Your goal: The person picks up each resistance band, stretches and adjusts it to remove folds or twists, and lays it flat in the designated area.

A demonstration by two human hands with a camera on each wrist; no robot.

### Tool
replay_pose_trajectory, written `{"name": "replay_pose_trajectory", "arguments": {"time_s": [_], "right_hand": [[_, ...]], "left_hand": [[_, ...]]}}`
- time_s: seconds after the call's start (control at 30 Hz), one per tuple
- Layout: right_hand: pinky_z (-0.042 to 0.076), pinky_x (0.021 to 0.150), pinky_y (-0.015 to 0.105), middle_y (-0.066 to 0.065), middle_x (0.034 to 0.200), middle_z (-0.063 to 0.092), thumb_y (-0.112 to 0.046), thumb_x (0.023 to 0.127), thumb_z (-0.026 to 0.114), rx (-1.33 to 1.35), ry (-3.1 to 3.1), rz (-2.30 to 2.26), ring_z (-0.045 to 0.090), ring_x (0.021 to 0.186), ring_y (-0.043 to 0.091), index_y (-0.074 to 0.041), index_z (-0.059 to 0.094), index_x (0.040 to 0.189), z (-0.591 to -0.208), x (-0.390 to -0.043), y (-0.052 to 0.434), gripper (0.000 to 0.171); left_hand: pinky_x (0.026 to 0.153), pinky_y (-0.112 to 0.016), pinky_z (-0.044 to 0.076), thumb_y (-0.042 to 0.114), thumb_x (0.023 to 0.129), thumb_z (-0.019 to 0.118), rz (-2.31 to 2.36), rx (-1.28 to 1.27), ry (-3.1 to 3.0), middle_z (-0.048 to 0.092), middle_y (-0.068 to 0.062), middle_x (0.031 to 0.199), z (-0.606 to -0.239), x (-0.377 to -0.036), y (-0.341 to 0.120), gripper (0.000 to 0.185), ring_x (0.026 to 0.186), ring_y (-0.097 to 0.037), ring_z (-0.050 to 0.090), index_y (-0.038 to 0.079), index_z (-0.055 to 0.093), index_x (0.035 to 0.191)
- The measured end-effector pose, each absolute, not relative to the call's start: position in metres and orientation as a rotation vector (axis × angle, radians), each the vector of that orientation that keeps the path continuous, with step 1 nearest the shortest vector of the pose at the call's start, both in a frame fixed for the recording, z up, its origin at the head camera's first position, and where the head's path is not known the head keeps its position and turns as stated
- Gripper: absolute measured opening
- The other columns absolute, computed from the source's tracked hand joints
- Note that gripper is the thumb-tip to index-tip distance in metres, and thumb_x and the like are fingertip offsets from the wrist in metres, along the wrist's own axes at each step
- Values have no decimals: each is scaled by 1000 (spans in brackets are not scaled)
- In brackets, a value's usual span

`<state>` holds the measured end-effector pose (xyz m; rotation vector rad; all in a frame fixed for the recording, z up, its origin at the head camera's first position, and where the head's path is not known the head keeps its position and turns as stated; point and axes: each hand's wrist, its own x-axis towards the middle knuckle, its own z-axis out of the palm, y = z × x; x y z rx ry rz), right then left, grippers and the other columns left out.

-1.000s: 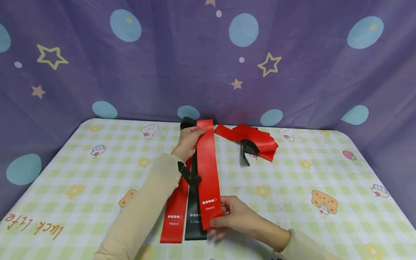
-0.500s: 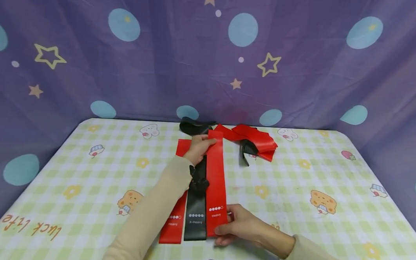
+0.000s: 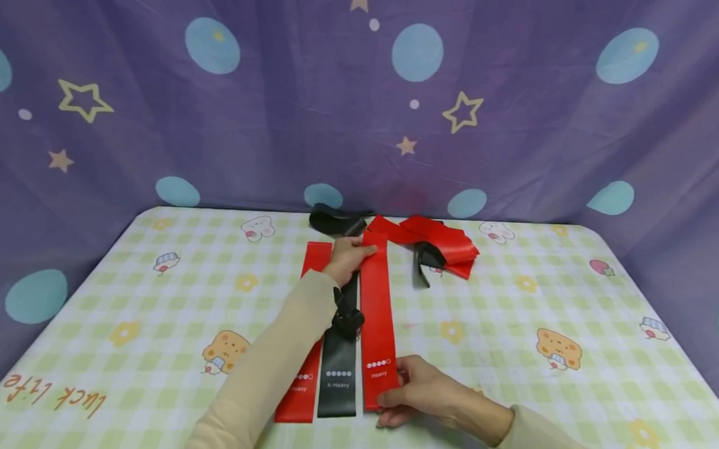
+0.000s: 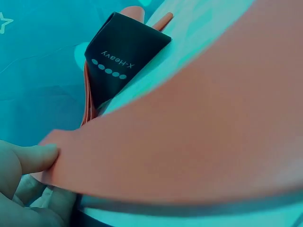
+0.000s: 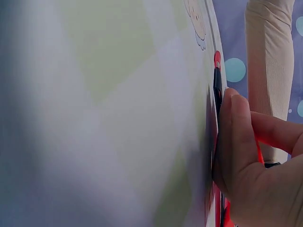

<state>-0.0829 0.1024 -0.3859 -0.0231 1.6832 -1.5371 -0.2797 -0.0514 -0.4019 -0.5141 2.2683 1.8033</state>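
Red band (image 3: 379,320), lengthwise, label end near

three flat bands lie side by side on the table (image 3: 576,290); the middle band (image 3: 338,379) has one on each side, the loose pile (image 3: 438,245) behind it.

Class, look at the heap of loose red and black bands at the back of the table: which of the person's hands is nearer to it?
Left. The left hand holds the far end of the red band, just short of the heap. The right hand grips that band's near end, far from it.
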Motion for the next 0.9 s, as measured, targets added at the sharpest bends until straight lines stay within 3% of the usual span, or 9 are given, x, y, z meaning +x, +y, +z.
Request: {"name": "replay_pose_trajectory", "arguments": {"time_s": [0.9], "right_hand": [[56, 62, 22, 7, 81, 70, -5, 90, 60, -45, 1681, -1472, 69, 64, 9, 5, 56, 108, -386, -86, 111, 20]], "left_hand": [[104, -40, 44, 14, 89, 65, 1787, -404, 2393, 53, -16, 133, -397, -281, -48, 46, 121, -31, 50, -1, 53, 131]]}}
